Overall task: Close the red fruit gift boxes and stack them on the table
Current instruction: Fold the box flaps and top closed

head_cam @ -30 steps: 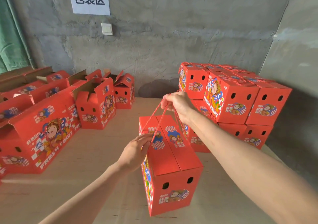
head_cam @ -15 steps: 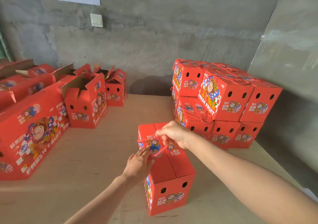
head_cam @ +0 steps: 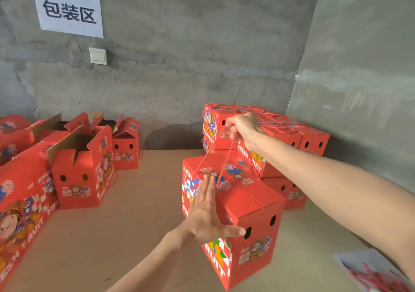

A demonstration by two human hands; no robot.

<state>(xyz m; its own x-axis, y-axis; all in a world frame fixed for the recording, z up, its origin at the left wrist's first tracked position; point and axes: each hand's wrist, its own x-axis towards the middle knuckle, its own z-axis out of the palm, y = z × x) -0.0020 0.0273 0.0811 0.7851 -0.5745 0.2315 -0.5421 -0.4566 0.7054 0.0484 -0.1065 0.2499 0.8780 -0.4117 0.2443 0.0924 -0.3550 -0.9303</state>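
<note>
Under right hand (head_cam: 243, 129), pinching rope handles (head_cam: 226, 154): closed red gift box (head_cam: 251, 204), steadied by flat left hand (head_cam: 205, 220). Risk: swinging into stack (head_cam: 292, 134) just beyond, toppling it.

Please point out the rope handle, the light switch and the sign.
rope handle (head_cam: 227, 157): head view, on the taut cord.
light switch (head_cam: 98, 55): head view, centre of plate.
sign (head_cam: 68, 11): head view, middle of sheet.

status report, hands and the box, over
Right hand grips rope handle; left hand flat against closed box. Flaps shut, box not yet stacked. Stack of closed boxes just behind; open boxes off left.
</note>
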